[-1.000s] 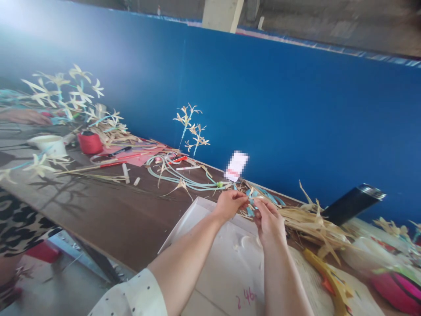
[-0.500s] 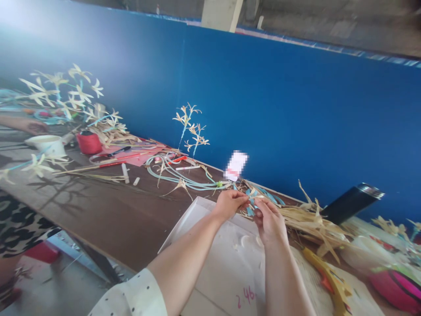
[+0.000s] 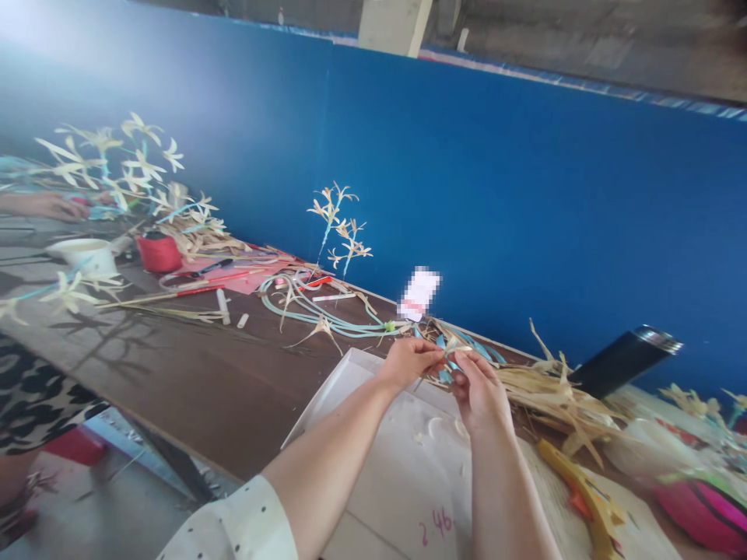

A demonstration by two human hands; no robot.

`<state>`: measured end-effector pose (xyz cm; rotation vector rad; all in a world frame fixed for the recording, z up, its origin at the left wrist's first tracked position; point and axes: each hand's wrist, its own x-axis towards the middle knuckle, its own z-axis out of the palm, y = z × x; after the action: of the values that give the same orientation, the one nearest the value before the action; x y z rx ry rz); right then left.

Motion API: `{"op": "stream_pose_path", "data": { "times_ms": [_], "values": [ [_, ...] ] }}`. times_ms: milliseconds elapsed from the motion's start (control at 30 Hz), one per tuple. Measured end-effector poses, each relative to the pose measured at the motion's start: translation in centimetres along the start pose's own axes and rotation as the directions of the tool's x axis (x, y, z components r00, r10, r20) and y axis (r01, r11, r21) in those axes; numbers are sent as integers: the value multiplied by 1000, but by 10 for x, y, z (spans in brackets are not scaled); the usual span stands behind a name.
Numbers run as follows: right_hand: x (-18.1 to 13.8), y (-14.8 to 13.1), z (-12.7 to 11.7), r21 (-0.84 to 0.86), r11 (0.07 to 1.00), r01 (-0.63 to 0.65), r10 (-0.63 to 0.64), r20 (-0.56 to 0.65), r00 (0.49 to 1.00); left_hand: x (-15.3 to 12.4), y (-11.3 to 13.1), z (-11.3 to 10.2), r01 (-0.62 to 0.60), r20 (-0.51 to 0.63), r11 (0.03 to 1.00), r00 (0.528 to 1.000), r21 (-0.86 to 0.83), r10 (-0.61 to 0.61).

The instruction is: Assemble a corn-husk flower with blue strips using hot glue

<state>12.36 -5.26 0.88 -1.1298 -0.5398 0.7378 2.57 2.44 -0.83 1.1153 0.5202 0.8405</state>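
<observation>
Close together above the far edge of a white box lid (image 3: 402, 459), both hands pinch a small pale petal-like husk piece (image 3: 458, 348). My left hand (image 3: 412, 362) grips it from the left between thumb and forefinger. From the right, my right hand (image 3: 479, 383) has its thumb and fingertips closed on the same piece. The fingers cover much of it, so its full shape is hidden. Just behind the hands lie blue strips (image 3: 478, 348), and a heap of dried husks (image 3: 540, 393) is to the right of my right hand.
A black flask (image 3: 627, 362) leans at the right, beyond a yellow-handled tool (image 3: 575, 490). Pale tubing (image 3: 327, 323) coils on the brown table (image 3: 250, 397). Husk flowers (image 3: 140, 163), a white cup (image 3: 85, 257) and a red spool (image 3: 157, 253) stand left, near another person's hand (image 3: 55, 206).
My hands stay almost in place, with the pale piece showing a little more between the fingertips. At the far left, the other person's hand has shifted up and its fingers now show.
</observation>
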Motion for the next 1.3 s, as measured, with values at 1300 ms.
{"op": "stream_pose_path", "data": {
  "times_ms": [1300],
  "values": [
    [1, 4, -1, 19, 999, -34, 35, -11, 999, -2, 4, 1, 45, -13, 998, 999, -37, -46]
  ]
}}
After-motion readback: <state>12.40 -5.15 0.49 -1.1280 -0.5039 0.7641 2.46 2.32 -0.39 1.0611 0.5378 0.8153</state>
